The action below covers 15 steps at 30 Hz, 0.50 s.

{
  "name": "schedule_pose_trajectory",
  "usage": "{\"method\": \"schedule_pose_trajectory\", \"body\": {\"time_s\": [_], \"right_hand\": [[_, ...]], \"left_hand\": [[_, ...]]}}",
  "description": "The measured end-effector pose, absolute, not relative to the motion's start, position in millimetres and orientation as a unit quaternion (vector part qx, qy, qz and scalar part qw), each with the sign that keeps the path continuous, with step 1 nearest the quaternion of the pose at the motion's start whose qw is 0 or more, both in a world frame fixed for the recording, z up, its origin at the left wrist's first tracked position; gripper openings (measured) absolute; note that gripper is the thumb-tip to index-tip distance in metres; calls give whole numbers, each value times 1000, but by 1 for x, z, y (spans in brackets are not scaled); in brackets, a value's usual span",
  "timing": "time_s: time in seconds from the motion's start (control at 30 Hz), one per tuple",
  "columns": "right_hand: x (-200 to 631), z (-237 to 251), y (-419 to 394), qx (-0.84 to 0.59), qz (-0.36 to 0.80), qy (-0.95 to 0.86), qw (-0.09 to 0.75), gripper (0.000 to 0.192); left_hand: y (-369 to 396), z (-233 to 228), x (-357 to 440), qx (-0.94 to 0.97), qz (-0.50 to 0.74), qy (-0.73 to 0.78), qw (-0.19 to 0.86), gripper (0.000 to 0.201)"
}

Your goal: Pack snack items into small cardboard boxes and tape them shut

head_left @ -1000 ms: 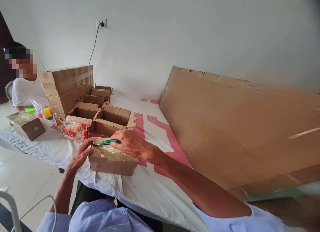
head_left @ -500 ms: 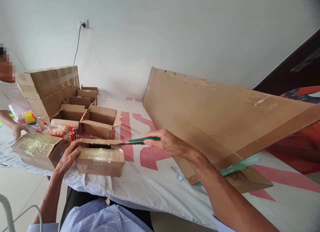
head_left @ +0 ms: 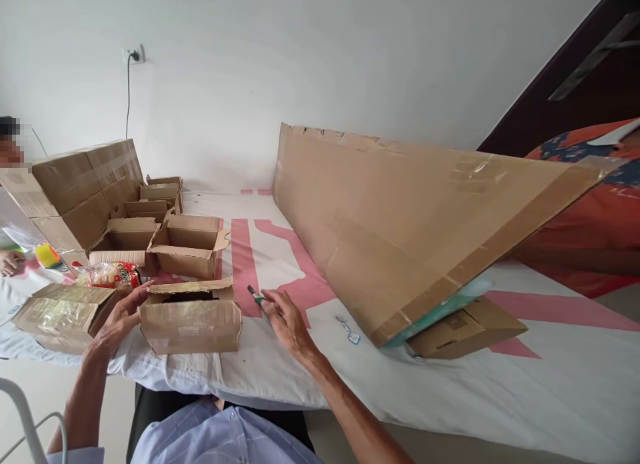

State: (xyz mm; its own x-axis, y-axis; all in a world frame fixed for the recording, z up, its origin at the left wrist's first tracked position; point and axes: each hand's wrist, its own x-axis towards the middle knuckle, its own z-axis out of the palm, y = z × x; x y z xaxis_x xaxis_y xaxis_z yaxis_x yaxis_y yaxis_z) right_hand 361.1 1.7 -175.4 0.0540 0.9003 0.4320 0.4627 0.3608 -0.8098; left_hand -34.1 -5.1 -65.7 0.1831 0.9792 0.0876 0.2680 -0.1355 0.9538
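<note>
In front of me stands a small cardboard box (head_left: 195, 327), its top slit open along the far side with a flap raised. My left hand (head_left: 119, 321) grips the left end of this box, fingers at its upper corner. Just to the right, apart from the box, my right hand (head_left: 287, 321) holds a green-handled knife (head_left: 257, 295) low over the cloth. Much of the knife is hidden by the fingers and its blade is hard to make out. A taped cardboard box (head_left: 57, 314) lies left of my left hand.
Several opened boxes (head_left: 187, 247) and a red snack packet (head_left: 113, 275) lie behind. Stacked cartons (head_left: 75, 184) stand at the left. A large cardboard carton (head_left: 390, 217) leans at the right, near another box (head_left: 467, 327). A person's hand (head_left: 11, 263) shows at far left.
My right hand has drawn the knife away from the box's top edge, down and to the left, nearer me. The view has shifted slightly right. The co-worker's hand has left the taped box.
</note>
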Motion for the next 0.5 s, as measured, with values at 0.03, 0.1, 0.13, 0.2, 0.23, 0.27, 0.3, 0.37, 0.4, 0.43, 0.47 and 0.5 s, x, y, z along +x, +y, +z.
{"method": "schedule_pose_trajectory", "body": {"time_s": [0.03,0.1,0.13,0.2,0.23,0.27,0.3,0.37,0.4,0.43,0.47,0.5], "right_hand": [[356,-164,0,-500,255,-643,521,45],[346,-143,-3,-462,311,-645,523,53],[341,-135,-5,-446,330,-656,511,60],[332,-123,-8,-421,359,-688,469,81],[328,-120,-8,-414,371,-702,446,92],[325,-119,-8,-411,379,-712,424,102],[322,-119,-7,-412,383,-720,406,111],[319,-120,-4,-421,383,-730,378,124],[318,-122,-2,-426,379,-735,366,130],[318,-123,1,-432,372,-742,352,135],[318,-123,4,-437,364,-750,338,138],[318,-122,7,-440,354,-759,323,141]], "left_hand": [[-5,-65,-36,631,394,480,465,97],[-4,-65,-39,633,365,466,499,115],[-3,-66,-40,641,354,466,497,122],[-1,-67,-43,659,332,468,486,132],[-1,-68,-44,666,324,469,481,135],[-1,-68,-45,672,318,470,476,137],[-1,-69,-45,679,314,472,466,139],[-3,-71,-46,698,307,480,433,140],[-4,-71,-46,709,304,486,411,139],[-6,-72,-46,720,301,492,387,138],[-7,-73,-46,729,298,498,363,136],[-8,-73,-46,737,295,504,340,134]]}}
